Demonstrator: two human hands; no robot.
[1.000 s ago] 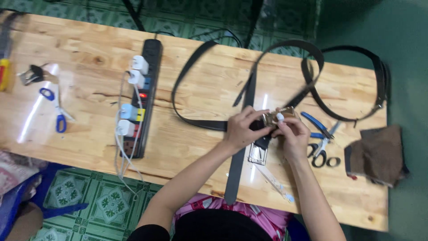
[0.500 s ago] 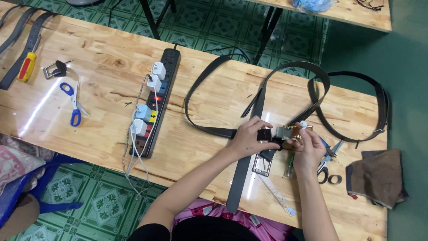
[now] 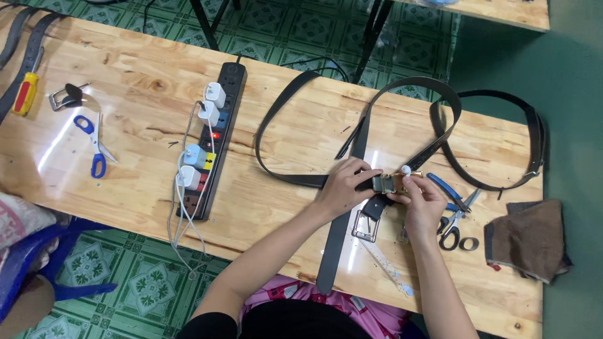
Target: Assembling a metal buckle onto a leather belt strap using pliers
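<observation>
Carefully pinching a brass belt buckle (image 3: 391, 182) between both hands near the front edge of the wooden table (image 3: 144, 94): left hand (image 3: 344, 186) closing fingers on the dark strap end, right hand (image 3: 424, 202) gripping the buckle's far side, thumb raised. Possibly losing the grip, judging by the small metal part and the stiff dark belt (image 3: 352, 157) pulling sideways. Risking, too, knocking the blue-handled pliers (image 3: 450, 191) and black scissors (image 3: 450, 231) lying just beside the right wrist, or snagging the second buckle (image 3: 366, 226) directly below.

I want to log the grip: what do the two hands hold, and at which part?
Both hands hold one black belt at its buckle: left hand on the strap end beside it, right hand on the metal buckle itself.
</observation>
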